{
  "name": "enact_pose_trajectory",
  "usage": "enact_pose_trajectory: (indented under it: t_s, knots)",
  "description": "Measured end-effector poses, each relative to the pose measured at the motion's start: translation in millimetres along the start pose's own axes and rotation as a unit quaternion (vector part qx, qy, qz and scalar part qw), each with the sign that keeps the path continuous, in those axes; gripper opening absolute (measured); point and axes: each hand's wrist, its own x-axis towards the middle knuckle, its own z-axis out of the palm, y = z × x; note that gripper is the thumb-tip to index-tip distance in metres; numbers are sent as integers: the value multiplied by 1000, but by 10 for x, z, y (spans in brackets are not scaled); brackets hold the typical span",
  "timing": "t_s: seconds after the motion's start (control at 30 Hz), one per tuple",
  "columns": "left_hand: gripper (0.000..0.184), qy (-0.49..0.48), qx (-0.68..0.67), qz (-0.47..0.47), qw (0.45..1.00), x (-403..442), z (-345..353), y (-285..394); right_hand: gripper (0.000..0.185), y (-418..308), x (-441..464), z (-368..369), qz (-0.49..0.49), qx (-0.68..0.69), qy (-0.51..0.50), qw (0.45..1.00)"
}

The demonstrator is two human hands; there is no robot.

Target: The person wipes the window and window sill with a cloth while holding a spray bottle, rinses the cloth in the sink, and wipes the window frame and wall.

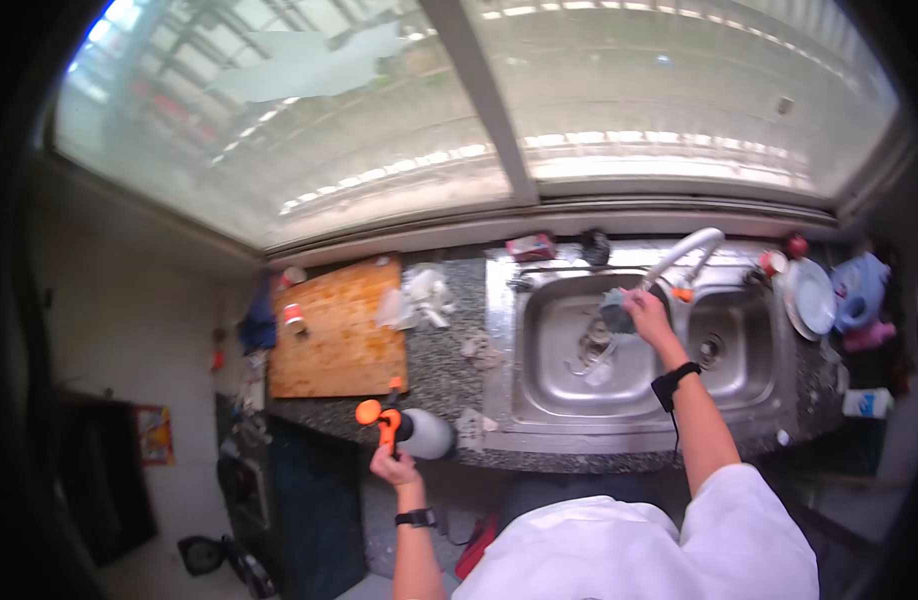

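Note:
My left hand is wrapped round the orange handle of a spray bottle with a pale, cloudy body, tilted on its side just off the counter's front edge. Over the left basin of the steel sink, my right hand pinches a small grey-green cloth or scrubbing pad. The white tap spout arches close behind that hand. Wet-looking scraps lie around the drain below. I cannot tell whether water is running.
A wooden cutting board carries a small red-and-white container. Crumpled white plastic lies beside it. Right of the sink stand a white plate and a pale blue jug-like container. A window spans the back.

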Motion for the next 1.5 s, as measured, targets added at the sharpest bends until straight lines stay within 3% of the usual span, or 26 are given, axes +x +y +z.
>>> enact_pose_trajectory:
  t_s: [0.03, 0.17, 0.23, 0.3, 0.37, 0.43, 0.5, 0.57, 0.63, 0.7, 0.77, 0.83, 0.87, 0.97, 1.03, 1.1, 1.13, 1.17, 1.2, 1.27, 1.3, 1.33, 1.4, 1.43, 1.47, 1.5]
  knots:
    - [21, -2, 12, 15, 1000, 5, 2, -20, 15, 31, 41, 131, -31, 21, 38, 999]
    - [22, 9, -52, -37, 998, -190, 164, 30, 31, 325, 107, 311, 140, 91, 8, 986]
    - [24, 7, -99, -46, 994, -229, 214, -33, 33, 630, 109, 416, 137, 131, 36, 981]
    - [25, -5, -78, -34, 996, -250, 257, -90, 37, 588, 40, 458, 85, 28, 71, 993]
    - [24, 2, -62, -14, 998, -276, 295, -139, 42, 421, -38, 320, 29, -41, 13, 999]
    - [25, -39, -36, 9, 999, -298, 305, -136, 42, 297, -44, 235, 8, -43, 1, 999]
    - [27, 14, -27, 31, 999, -290, 384, -151, 37, 77, -49, 148, 3, -46, -18, 999]
    - [32, -6, -1, 47, 999, -267, 413, -45, 29, -154, -100, 91, -43, -181, -2, 982]
    - [38, -35, 122, 101, 987, -253, 419, -30, 26, -264, -103, 14, -65, -222, -11, 973]
    - [41, -19, 161, 127, 979, -230, 456, -53, 22, -328, -99, -10, -167, -347, -2, 923]
    - [41, -20, 255, 217, 942, -178, 445, -94, 20, -188, -61, 14, -185, -252, -18, 950]
    - [42, -15, 281, 218, 935, -181, 474, -57, 20, -205, -42, 1, -41, -54, -86, 994]
    - [42, -12, 287, 226, 931, -179, 485, -42, 24, -210, -60, -29, -100, -101, -62, 988]
    - [42, -11, 298, 228, 927, -200, 498, 17, 30, 51, -17, 45, -106, -2, 14, 994]
    - [42, -8, 340, 255, 905, -227, 529, 109, 32, 150, 2, 75, -117, -21, 11, 993]
    - [41, -5, 338, 250, 907, -201, 537, 157, 33, 621, 153, 258, -68, 183, 24, 980]
    - [42, 6, 327, 298, 897, -160, 529, 143, 36, 1009, 281, 452, -62, 265, 56, 961]
    - [42, 11, 315, 340, 886, -139, 537, 77, 36, 970, 281, 468, 1, 353, 10, 936]
    - [42, -14, 325, 350, 878, -74, 487, 24, 35, 884, 249, 382, 69, 429, -26, 900]
    - [40, -35, 324, 307, 894, -155, 528, 145, 34, 593, 172, 302, 87, 506, -92, 853]
    - [39, -43, 307, 276, 910, -139, 520, 92, 30, 244, 58, 265, 93, 577, -104, 805]
    - [37, -33, 324, 322, 889, -187, 561, 114, 27, 338, 121, 266, 160, 659, -155, 719]
    - [37, -16, 291, 357, 888, -213, 577, 24, 28, 68, 64, 255, 272, 641, 9, 718]
    - [39, 93, 291, 450, 839, -35, 506, -293, 23, -136, 8, 166, 263, 668, -6, 696]
    - [42, 24, 289, 357, 888, -239, 548, -77, 19, 3, -2, 177, 241, 709, -56, 660]
    - [44, 35, 232, 339, 911, -28, 435, -355, 15, 184, -7, 264, 216, 748, -112, 618]
